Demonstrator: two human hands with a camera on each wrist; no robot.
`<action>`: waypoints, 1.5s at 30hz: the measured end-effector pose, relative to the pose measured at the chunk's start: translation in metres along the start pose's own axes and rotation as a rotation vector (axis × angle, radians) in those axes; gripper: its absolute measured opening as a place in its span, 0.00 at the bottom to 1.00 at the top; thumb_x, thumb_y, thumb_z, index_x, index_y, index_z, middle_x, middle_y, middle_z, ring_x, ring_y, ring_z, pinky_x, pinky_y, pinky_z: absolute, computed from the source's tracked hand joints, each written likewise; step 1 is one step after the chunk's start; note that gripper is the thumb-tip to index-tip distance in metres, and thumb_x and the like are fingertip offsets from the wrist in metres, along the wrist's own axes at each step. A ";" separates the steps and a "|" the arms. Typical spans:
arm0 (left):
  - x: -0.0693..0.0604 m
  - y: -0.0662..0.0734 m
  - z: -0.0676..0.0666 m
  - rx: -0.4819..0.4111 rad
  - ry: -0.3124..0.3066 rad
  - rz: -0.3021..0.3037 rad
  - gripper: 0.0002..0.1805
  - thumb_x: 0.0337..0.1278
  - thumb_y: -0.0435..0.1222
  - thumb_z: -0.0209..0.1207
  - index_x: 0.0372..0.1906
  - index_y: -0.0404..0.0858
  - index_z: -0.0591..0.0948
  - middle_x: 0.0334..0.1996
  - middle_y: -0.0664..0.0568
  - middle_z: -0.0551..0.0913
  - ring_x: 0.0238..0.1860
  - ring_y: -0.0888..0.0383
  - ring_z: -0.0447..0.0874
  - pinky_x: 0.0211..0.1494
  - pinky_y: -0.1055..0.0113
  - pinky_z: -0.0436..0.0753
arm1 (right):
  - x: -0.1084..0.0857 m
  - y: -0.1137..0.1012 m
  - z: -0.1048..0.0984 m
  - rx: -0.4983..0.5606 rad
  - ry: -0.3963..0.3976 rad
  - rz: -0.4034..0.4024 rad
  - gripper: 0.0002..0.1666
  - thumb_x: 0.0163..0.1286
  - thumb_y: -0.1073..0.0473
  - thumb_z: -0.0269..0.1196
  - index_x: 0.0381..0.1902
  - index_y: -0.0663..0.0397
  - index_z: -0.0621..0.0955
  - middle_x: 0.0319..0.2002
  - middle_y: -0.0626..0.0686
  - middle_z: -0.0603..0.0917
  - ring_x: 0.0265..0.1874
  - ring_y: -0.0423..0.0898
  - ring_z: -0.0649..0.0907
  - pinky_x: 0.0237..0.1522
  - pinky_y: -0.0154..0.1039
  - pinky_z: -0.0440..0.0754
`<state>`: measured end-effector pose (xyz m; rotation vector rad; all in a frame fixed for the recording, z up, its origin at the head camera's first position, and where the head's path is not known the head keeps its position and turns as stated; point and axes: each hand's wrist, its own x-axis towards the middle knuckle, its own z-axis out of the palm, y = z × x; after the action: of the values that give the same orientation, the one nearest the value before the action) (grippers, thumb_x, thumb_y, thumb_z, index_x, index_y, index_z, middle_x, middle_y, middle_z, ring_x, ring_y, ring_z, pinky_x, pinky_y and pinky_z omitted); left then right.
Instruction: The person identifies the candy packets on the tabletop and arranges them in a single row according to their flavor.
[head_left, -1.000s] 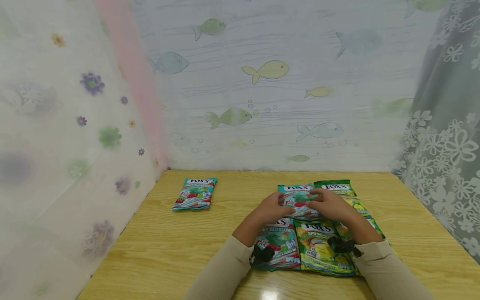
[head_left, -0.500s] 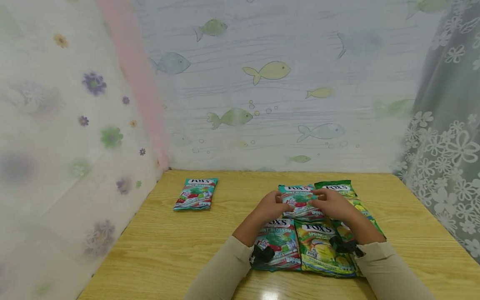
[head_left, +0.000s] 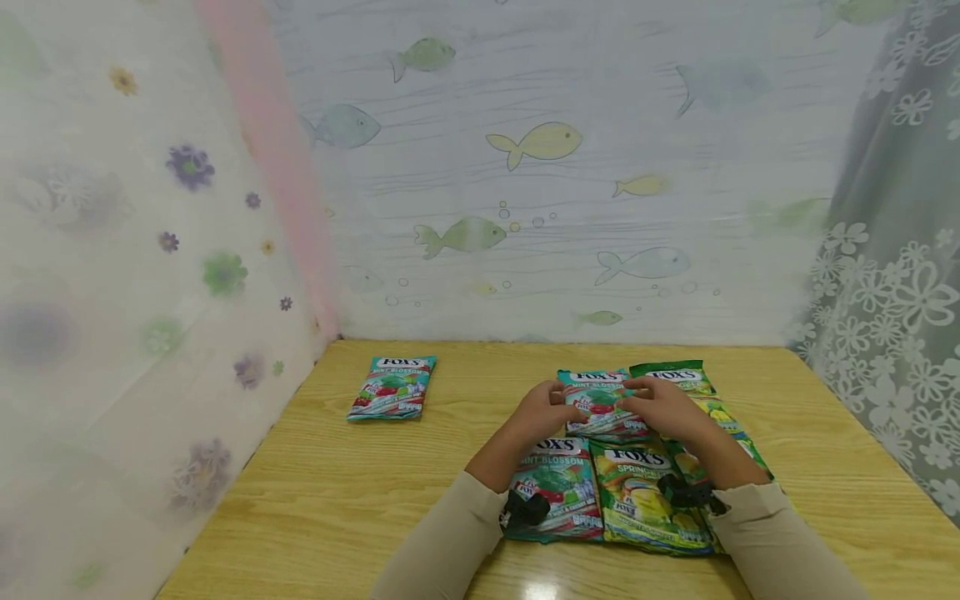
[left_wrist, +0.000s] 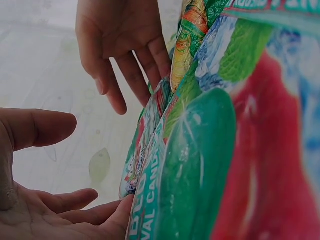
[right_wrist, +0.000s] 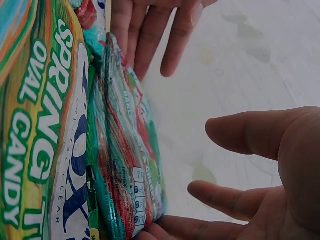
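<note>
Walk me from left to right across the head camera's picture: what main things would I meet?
Flower-patterned wall covering, lone Mint Blossom bag, left hand, second Mint Blossom bag between the hands, right hand, grey flowered curtain.

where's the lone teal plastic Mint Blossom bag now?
Head view, left of centre: the teal plastic bag lies near the far left corner of the tan wood-grain table, well left of the left hand.
</note>
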<state>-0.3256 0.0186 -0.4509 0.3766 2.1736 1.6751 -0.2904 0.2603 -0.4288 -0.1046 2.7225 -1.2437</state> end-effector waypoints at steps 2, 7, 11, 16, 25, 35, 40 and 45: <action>0.000 0.000 0.000 -0.004 -0.003 0.006 0.45 0.61 0.43 0.69 0.80 0.37 0.63 0.74 0.40 0.70 0.73 0.38 0.70 0.68 0.38 0.76 | -0.001 -0.001 -0.001 0.008 0.002 -0.002 0.37 0.81 0.49 0.57 0.77 0.65 0.65 0.71 0.76 0.69 0.64 0.71 0.77 0.55 0.60 0.83; 0.000 0.001 0.001 -0.015 -0.005 0.031 0.42 0.62 0.42 0.68 0.78 0.39 0.66 0.74 0.40 0.70 0.72 0.39 0.72 0.67 0.40 0.78 | -0.003 -0.003 -0.003 0.020 0.009 -0.006 0.37 0.81 0.47 0.58 0.76 0.64 0.66 0.72 0.75 0.68 0.66 0.72 0.75 0.55 0.60 0.83; -0.001 0.003 0.001 -0.033 -0.003 0.052 0.41 0.62 0.41 0.67 0.78 0.39 0.66 0.75 0.39 0.69 0.72 0.39 0.72 0.66 0.41 0.78 | -0.005 -0.005 -0.004 0.032 0.017 -0.017 0.37 0.81 0.47 0.58 0.76 0.64 0.66 0.72 0.75 0.68 0.65 0.71 0.76 0.52 0.58 0.84; -0.002 0.003 0.001 -0.036 0.005 0.071 0.40 0.62 0.40 0.67 0.78 0.40 0.67 0.75 0.39 0.69 0.72 0.39 0.71 0.66 0.41 0.78 | -0.003 -0.007 -0.004 0.102 0.013 -0.021 0.36 0.81 0.49 0.58 0.77 0.64 0.66 0.71 0.75 0.69 0.32 0.58 0.83 0.33 0.51 0.82; -0.002 0.007 -0.003 -0.062 0.008 0.102 0.40 0.62 0.40 0.66 0.78 0.40 0.66 0.76 0.42 0.68 0.77 0.41 0.66 0.71 0.40 0.74 | -0.005 -0.010 -0.006 0.116 0.027 -0.054 0.37 0.82 0.48 0.57 0.78 0.62 0.64 0.72 0.72 0.70 0.63 0.66 0.79 0.53 0.54 0.84; -0.005 0.018 -0.016 -0.051 0.010 0.126 0.40 0.63 0.40 0.65 0.79 0.41 0.65 0.77 0.41 0.67 0.78 0.42 0.64 0.71 0.41 0.74 | -0.007 -0.024 -0.009 0.191 0.027 -0.117 0.38 0.81 0.49 0.57 0.79 0.62 0.62 0.75 0.71 0.66 0.69 0.68 0.75 0.67 0.61 0.78; -0.007 0.023 -0.024 -0.032 0.020 0.140 0.40 0.63 0.39 0.65 0.79 0.41 0.65 0.77 0.42 0.68 0.78 0.42 0.64 0.72 0.43 0.74 | -0.007 -0.032 -0.009 0.192 0.016 -0.136 0.38 0.81 0.48 0.57 0.79 0.61 0.62 0.75 0.71 0.65 0.69 0.69 0.74 0.67 0.61 0.77; -0.009 0.026 -0.033 -0.008 0.028 0.152 0.39 0.64 0.40 0.64 0.78 0.41 0.65 0.77 0.42 0.68 0.77 0.42 0.65 0.73 0.43 0.74 | -0.003 -0.039 -0.007 0.185 0.020 -0.150 0.39 0.81 0.46 0.58 0.79 0.60 0.63 0.75 0.69 0.66 0.69 0.67 0.75 0.67 0.62 0.78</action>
<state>-0.3322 -0.0070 -0.4170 0.5309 2.2061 1.7783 -0.2882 0.2408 -0.3943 -0.2804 2.6418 -1.5385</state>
